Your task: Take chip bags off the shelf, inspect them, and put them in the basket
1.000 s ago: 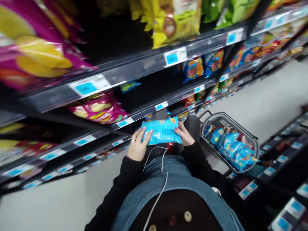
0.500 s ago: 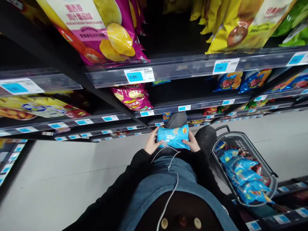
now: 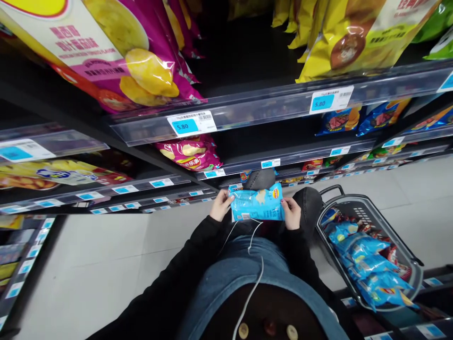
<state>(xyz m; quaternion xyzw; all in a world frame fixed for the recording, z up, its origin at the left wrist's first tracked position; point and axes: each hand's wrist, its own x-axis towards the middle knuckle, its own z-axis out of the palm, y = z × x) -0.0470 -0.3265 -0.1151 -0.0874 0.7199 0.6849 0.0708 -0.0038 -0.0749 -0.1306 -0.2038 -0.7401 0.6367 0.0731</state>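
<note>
A light blue bag of chips [image 3: 257, 203] is stretched sideways between my two hands, above my lap. My left hand [image 3: 222, 204] pinches its left end, and my right hand [image 3: 291, 212] pinches the right end near the red and yellow logo. To my right a grey shopping basket [image 3: 377, 215] holds several more blue chip bags [image 3: 368, 257] and some red packets [image 3: 392, 255]. A white cable [image 3: 260, 274] hangs down my front and passes behind the held bag.
Dark shelves rise in front of me, with a price rail [image 3: 247, 118] along the edge. Magenta chip bags [image 3: 189, 151], yellow bags [image 3: 339, 42] and blue bags [image 3: 339, 119] stand on them. Pale floor tiles [image 3: 106, 264] stretch to the left; another shelf [image 3: 24, 264] borders them.
My right hand has shifted from gripping around the bag's side to pinching its right end. The bag now looks flatter and more stretched out. The view has tilted slightly.
</note>
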